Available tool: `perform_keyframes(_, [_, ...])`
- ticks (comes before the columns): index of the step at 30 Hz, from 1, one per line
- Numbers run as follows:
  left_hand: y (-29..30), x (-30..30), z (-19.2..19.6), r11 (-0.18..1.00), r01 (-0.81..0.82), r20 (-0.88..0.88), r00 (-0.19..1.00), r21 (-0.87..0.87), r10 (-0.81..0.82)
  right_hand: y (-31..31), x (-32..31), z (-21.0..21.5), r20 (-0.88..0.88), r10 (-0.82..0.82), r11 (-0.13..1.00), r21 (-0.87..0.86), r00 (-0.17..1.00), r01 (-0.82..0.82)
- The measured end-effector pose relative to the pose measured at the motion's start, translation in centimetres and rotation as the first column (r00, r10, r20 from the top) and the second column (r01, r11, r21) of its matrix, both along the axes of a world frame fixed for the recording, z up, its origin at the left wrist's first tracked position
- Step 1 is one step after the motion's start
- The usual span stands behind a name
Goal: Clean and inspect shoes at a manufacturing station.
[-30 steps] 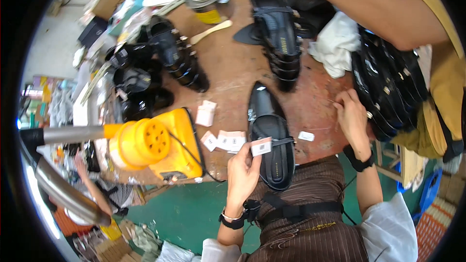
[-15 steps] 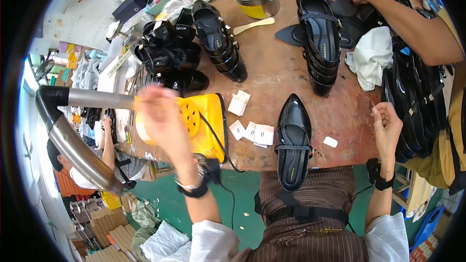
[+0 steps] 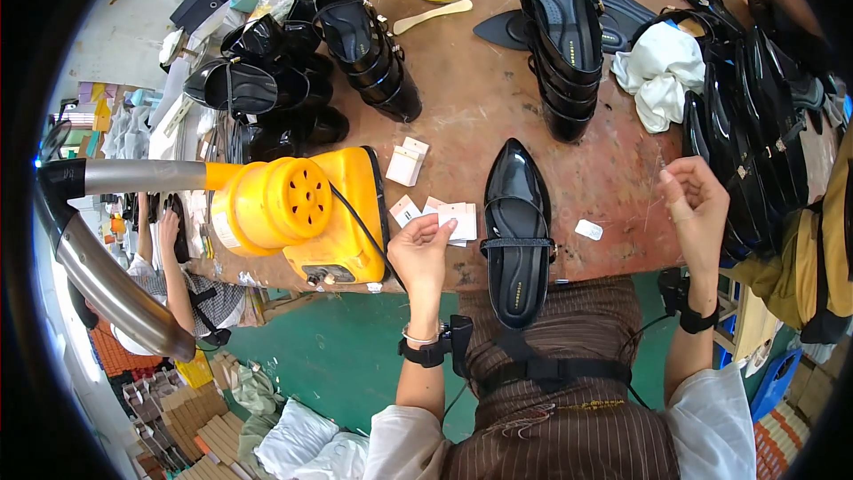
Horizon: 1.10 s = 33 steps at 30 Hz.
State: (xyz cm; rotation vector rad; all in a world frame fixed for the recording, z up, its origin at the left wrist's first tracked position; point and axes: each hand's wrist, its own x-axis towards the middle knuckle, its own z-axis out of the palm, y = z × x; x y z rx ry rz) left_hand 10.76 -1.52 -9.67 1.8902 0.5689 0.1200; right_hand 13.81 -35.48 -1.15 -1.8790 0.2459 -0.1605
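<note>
Head view — hands (image 3: pixel 416 253) (image 3: pixel 695 200) curled, flanking the shoe (image 3: pixel 518 213).

I saw the left hand (image 3: pixel 419 253) with fingers curled in, its forearm (image 3: pixel 420 388) behind the grip; well rightward, the right hand (image 3: pixel 697 200) curled too.

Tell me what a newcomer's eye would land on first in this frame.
Probably the bright yellow machine with a metal pipe, at the left of the worktable. Next might come the single glossy black shoe jutting over the near edge, between the left hand, close to some pale cards, and the right hand. Farther back, stacked black shoes shine too.
</note>
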Motion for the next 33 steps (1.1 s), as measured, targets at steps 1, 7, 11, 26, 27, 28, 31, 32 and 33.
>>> perform_keyframes(1, [0.2,0.0,0.1,1.000,0.006,-0.002,1.000,-0.002,-0.006,0.8,-0.3,0.1,-0.002,0.020,0.999,0.026,1.000,-0.020])
perform_keyframes(7, [1.3,-0.9,0.6,0.965,-0.091,-0.005,0.996,-0.247,0.093,8.4,-2.5,0.6,-0.046,0.312,0.946,0.106,0.949,-0.306])
perform_keyframes(11, [1.0,-1.7,1.9,0.973,-0.093,-0.006,0.996,-0.210,0.094,11.7,-2.8,1.9,-0.021,0.444,0.896,-0.010,0.896,-0.444])
perform_keyframes(26, [-5.4,-4.5,9.9,0.997,0.060,0.244,0.969,-0.053,-0.045,14.1,-3.6,2.9,0.061,0.474,0.878,-0.102,0.878,-0.467])
perform_keyframes(27, [-5.6,-4.5,10.1,0.997,0.060,0.241,0.970,-0.055,-0.045,14.1,-3.6,2.9,0.057,0.474,0.878,-0.103,0.879,-0.467])
perform_keyframes(28, [-5.9,-4.5,10.4,0.994,0.090,0.283,0.953,0.067,-0.105,14.2,-3.5,2.9,0.057,0.449,0.894,-0.044,0.892,-0.447])
perform_keyframes(31, [-5.9,-4.4,10.5,0.918,0.165,0.358,0.884,0.361,-0.300,13.4,-3.1,2.6,0.019,0.442,0.889,0.122,0.897,-0.441])
perform_keyframes(32, [-6.2,-4.5,10.8,0.900,0.144,0.349,0.887,0.411,-0.301,12.9,-2.9,2.3,-0.010,0.465,0.862,0.231,0.885,-0.451])
perform_keyframes(33, [-6.3,-4.6,11.0,0.878,0.118,0.338,0.893,0.463,-0.298,12.5,-2.8,2.1,-0.012,0.466,0.861,0.233,0.885,-0.451])
